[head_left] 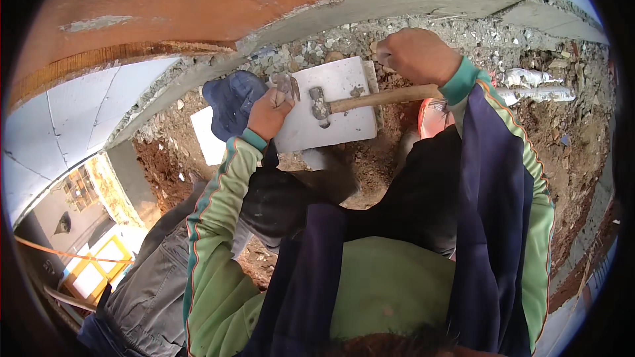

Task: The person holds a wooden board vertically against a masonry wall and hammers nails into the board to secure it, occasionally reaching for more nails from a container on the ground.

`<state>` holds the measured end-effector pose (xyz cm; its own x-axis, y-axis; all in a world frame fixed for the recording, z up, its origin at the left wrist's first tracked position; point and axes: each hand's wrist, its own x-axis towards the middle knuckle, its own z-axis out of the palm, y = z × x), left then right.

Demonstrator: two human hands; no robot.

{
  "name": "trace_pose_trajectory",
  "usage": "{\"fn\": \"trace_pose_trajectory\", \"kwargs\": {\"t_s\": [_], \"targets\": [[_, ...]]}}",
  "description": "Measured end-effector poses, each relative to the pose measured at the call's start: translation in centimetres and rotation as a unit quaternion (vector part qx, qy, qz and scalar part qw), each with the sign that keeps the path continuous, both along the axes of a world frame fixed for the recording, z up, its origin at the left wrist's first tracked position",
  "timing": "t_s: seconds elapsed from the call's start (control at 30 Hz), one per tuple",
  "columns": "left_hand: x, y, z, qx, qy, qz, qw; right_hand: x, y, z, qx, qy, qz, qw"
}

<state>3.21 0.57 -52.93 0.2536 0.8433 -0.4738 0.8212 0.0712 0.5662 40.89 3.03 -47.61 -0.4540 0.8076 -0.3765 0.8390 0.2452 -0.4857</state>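
Note:
My left hand (268, 116) is closed, its fingertips pinched on a small greyish piece (284, 83) whose kind I cannot make out. It is over the left part of a white slab (347, 82), beside a dark blue cap (233, 98). A hammer (320, 107) lies on the slab, its wooden handle reaching right to below my right wrist. My right hand (418, 56) is above the rubble past the slab's right edge, fingers curled. Whether it holds anything is hidden. Neither hand grips the hammer.
Broken rubble (317, 53) lines the low concrete ledge (423, 3). A brown wooden panel (178, 0) stands at the far left. A red and white object (433, 118) lies near my knee, white plastic (526, 78) further right. Another person's grey trouser leg (152, 291) is at my left.

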Motion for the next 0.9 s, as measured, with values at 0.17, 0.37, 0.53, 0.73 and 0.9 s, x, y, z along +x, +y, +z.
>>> {"fn": "trace_pose_trajectory", "kwargs": {"t_s": [0.17, 0.37, 0.53, 0.73, 0.9], "targets": [[0.4, 0.5, -2.5, 0.029, 0.114, -0.089, 0.989, 4.0, 2.4, -2.5, -0.079, 0.169, -0.01, 0.982], [0.7, 0.5, -3.8, 0.061, 0.169, -0.071, 0.981, 3.4, -3.0, -8.0, -0.34, 0.111, 0.047, 0.933], [2.0, 2.6, -1.0, -0.023, 0.238, -0.115, 0.964, 3.5, -3.6, -7.9, -0.39, 0.18, 0.006, 0.903], [1.2, 3.2, -4.3, -0.047, 0.25, -0.156, 0.955, 4.6, -3.3, -10.6, -0.232, 0.124, 0.053, 0.963], [1.1, 6.0, -6.2, -0.073, 0.168, -0.131, 0.974, 6.1, -2.9, -11.4, -0.283, 0.181, 0.054, 0.941]]}}
